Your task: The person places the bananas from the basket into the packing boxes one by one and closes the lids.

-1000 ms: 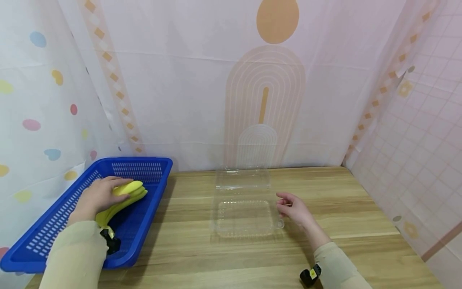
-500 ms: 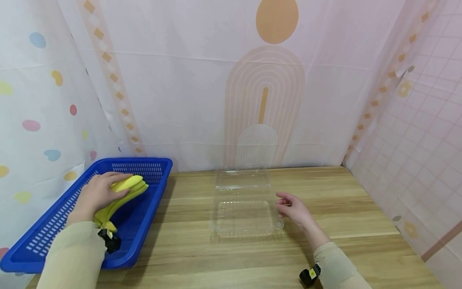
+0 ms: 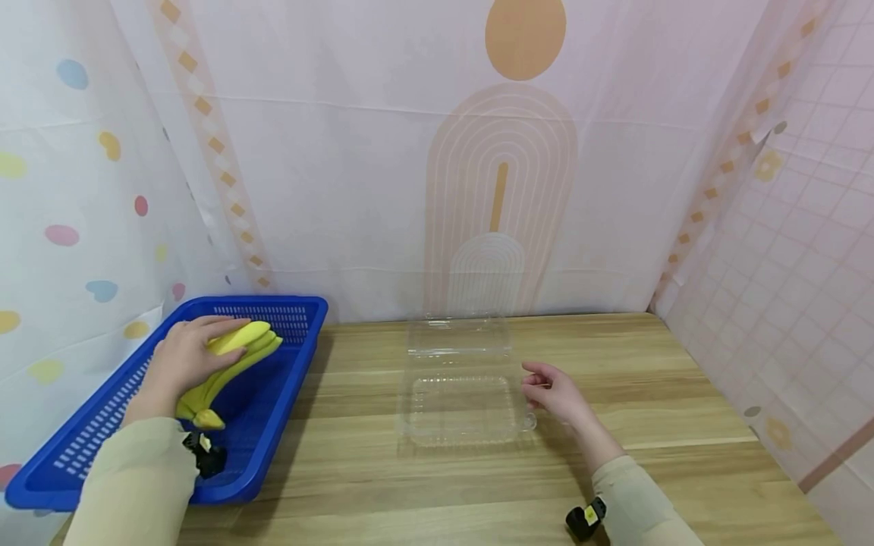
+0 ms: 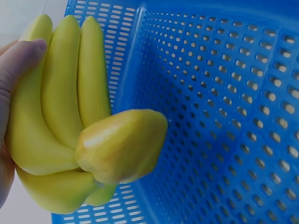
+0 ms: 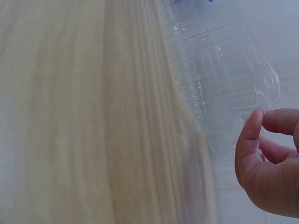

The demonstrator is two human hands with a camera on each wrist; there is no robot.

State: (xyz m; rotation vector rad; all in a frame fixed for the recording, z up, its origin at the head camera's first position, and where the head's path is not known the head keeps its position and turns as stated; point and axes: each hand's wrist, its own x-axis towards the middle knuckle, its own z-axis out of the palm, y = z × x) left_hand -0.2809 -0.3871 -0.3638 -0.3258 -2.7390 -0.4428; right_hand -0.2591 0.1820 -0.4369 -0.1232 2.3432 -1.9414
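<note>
A bunch of yellow bananas (image 3: 235, 364) is gripped by my left hand (image 3: 179, 364), thumb on one side and fingers over the top. In the left wrist view the bananas (image 4: 60, 93) fan out side by side, their thick stem end towards the camera, and the thumb (image 4: 21, 60) presses on the outermost one. They are over the blue basket (image 3: 273, 432). At the middle of the table, a clear plastic clamshell box (image 3: 464, 409) stands with its lid (image 3: 459, 334) raised at the back. My right hand (image 3: 556, 394) pinches the box's right edge between thumb and forefinger.
The basket fills the table's left side, its perforated walls (image 4: 233, 60) rising around the left hand. A wooden table (image 3: 382, 493) stretches across the front. Patterned curtains (image 3: 355, 189) close off the back and both sides.
My left hand has lifted the bananas slightly, and their stem end has come up from the basket floor. The right hand and the clear box have stayed in place.
</note>
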